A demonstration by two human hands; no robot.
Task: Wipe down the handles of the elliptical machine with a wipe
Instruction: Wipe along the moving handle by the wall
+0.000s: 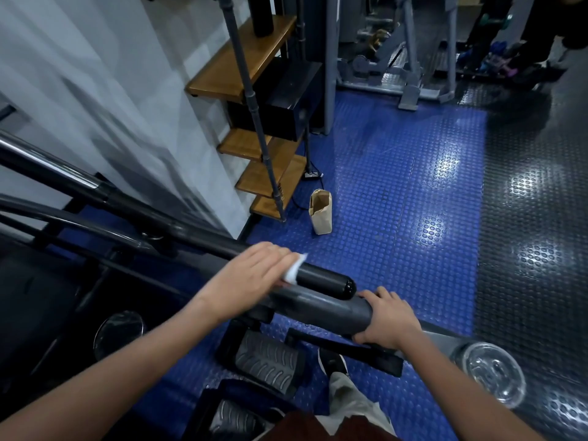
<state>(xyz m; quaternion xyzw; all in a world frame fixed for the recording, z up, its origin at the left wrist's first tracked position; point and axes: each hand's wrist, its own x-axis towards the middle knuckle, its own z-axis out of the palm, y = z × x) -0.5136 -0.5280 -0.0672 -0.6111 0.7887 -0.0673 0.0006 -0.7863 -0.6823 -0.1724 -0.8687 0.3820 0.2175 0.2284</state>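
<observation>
The left hand [254,275] lies over the upper black handle [321,280] of the elliptical machine, its grip wrapped onto a white wipe [294,269] that it presses against the bar. A folded edge of the wipe pokes out just past the fingertips, toward the handle's rounded end cap, which sits bare beyond the grip. How far the fingers curl under the bar is hidden, so the hold is probably a loose clasp.

Just below and to the right of that grip, the right hand [386,321] grips the end of a second, grey handle [321,305], fingers curled round it. The two handles lie side by side, nearly touching.

Beneath both grips are ribbed foot pedals [267,361]. Beyond the left grip, a brown paper bag [321,211] stands upright on the blue studded floor [397,173], near a wooden shelf [241,62].
</observation>
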